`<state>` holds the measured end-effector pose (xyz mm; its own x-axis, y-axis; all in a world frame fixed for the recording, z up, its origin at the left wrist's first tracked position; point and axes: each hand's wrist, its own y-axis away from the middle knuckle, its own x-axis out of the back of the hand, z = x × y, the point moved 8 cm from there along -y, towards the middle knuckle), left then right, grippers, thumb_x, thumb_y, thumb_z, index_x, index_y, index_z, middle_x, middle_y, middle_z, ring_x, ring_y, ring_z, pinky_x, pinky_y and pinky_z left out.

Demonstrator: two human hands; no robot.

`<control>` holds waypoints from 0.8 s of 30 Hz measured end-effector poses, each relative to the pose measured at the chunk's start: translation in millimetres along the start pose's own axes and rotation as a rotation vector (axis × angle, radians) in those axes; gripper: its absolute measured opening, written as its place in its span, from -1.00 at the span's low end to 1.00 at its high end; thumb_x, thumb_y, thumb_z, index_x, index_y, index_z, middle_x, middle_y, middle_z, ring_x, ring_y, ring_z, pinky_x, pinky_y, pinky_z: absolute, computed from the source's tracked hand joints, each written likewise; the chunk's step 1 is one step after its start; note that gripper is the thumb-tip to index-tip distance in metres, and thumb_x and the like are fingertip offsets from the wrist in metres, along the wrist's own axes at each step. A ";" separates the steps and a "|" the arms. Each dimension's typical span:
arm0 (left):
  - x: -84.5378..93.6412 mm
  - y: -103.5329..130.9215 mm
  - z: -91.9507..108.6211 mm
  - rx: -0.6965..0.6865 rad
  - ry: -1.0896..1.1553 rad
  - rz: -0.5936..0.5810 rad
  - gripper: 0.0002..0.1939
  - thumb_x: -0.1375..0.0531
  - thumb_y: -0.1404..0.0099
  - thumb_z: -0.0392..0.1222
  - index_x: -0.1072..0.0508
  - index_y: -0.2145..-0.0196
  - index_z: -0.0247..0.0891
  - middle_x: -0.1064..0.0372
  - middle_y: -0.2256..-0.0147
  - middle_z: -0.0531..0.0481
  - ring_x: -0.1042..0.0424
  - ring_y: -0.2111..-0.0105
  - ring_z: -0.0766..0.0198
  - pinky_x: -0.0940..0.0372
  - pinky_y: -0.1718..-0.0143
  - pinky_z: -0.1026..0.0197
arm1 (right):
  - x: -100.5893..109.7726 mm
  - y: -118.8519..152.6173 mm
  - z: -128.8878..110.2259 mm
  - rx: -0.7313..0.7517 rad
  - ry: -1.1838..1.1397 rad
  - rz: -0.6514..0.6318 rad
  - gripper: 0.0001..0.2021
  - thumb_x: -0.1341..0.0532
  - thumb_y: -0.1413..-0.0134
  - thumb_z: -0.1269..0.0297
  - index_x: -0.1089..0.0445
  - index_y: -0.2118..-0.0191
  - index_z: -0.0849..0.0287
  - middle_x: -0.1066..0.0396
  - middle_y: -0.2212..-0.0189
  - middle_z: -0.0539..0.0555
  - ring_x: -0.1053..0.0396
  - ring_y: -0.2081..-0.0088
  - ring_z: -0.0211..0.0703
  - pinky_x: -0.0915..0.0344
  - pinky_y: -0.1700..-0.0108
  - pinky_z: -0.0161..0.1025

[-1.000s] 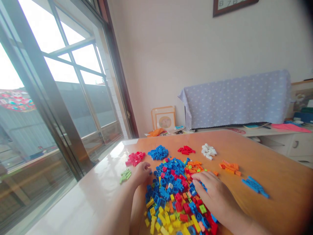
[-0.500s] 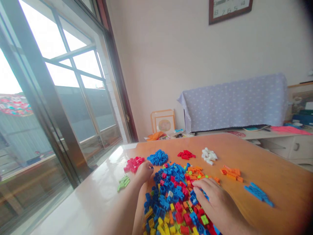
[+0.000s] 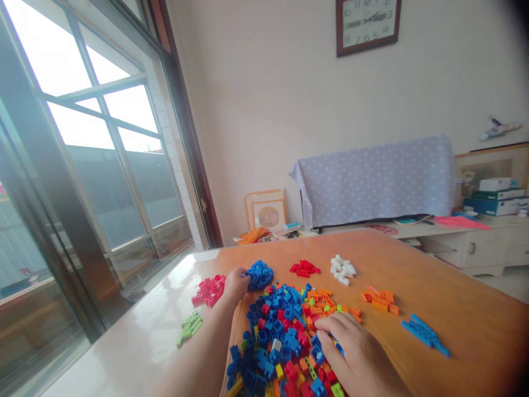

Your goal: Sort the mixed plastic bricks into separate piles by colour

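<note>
My left hand (image 3: 238, 282) is at the near left edge of a small pile of blue toy bricks (image 3: 260, 274), its fingers pinched on a blue brick that is mostly hidden. A large mixed heap of toy bricks (image 3: 278, 328), in blue, red, yellow, orange and green, spreads between my arms. Over the right side of this heap lies my right hand (image 3: 349, 342), fingers loosely curved and thumb apart. A bit of blue shows beneath its palm, and no brick is seen gripped there.
Around the heap sit sorted piles: pink bricks (image 3: 209, 290), light green bricks (image 3: 190, 327), red bricks (image 3: 305, 268), white bricks (image 3: 343, 269), orange bricks (image 3: 381, 299) and long blue bricks (image 3: 425, 334). They share a brown table (image 3: 467, 309). A glass window stands left.
My left hand has moved from beside the pink bricks to the blue pile's edge. My right hand stays over the heap. The camera view has shifted slightly right and up.
</note>
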<state>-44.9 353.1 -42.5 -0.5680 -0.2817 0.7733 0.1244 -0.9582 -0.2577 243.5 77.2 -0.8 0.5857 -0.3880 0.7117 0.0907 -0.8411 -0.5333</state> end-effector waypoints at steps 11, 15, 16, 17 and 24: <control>-7.9 -12.3 -6.8 -0.042 -0.014 0.027 -0.73 -0.29 -0.18 -0.32 -0.62 0.13 -0.28 -0.59 0.22 -0.14 -0.55 0.22 0.13 -0.34 0.24 0.26 | -0.9 0.2 0.2 0.012 0.029 0.009 -0.79 -0.08 -0.35 0.32 -0.48 0.16 0.02 -0.51 0.22 0.05 -0.46 0.16 -0.06 -0.40 0.11 -0.13; -6.0 -6.1 -11.5 -0.052 0.005 0.031 -0.68 -0.28 -0.17 -0.34 -0.62 0.10 -0.30 -0.58 0.20 -0.15 -0.54 0.18 0.12 -0.34 0.22 0.27 | 0.0 1.0 -0.5 -0.003 0.009 0.002 -0.79 -0.08 -0.35 0.31 -0.48 0.16 0.03 -0.51 0.21 0.06 -0.46 0.15 -0.06 -0.40 0.10 -0.12; -5.4 -4.2 -11.5 -0.053 0.019 0.028 -0.66 -0.27 -0.16 -0.36 -0.62 0.08 -0.30 -0.58 0.20 -0.14 -0.54 0.19 0.13 -0.34 0.23 0.27 | 0.3 1.2 -1.0 -0.005 0.003 0.001 -0.79 -0.08 -0.35 0.31 -0.48 0.15 0.04 -0.51 0.20 0.07 -0.45 0.15 -0.05 -0.39 0.09 -0.11; -4.5 -2.4 -10.8 -0.055 0.037 0.025 -0.64 -0.27 -0.15 -0.37 -0.62 0.07 -0.30 -0.59 0.22 -0.13 -0.54 0.20 0.14 -0.35 0.23 0.27 | 0.5 1.3 -1.4 -0.006 -0.003 -0.001 -0.79 -0.07 -0.35 0.30 -0.48 0.15 0.04 -0.51 0.20 0.07 -0.45 0.14 -0.05 -0.39 0.08 -0.10; 14.3 10.0 -4.4 -0.021 0.172 0.067 -0.67 -0.16 -0.24 -0.37 -0.58 0.06 -0.31 -0.60 0.14 -0.15 -0.56 0.14 0.16 -0.37 0.17 0.26 | 3.2 1.2 -2.2 -0.017 -0.029 -0.016 -0.78 -0.05 -0.38 0.31 -0.46 0.13 0.07 -0.50 0.19 0.08 -0.43 0.12 -0.04 -0.36 0.05 -0.07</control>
<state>-55.4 339.7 -36.7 -0.6898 -0.3307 0.6441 0.1508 -0.9357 -0.3190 243.7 74.1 1.8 0.6073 -0.3637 0.7063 0.0867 -0.8534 -0.5140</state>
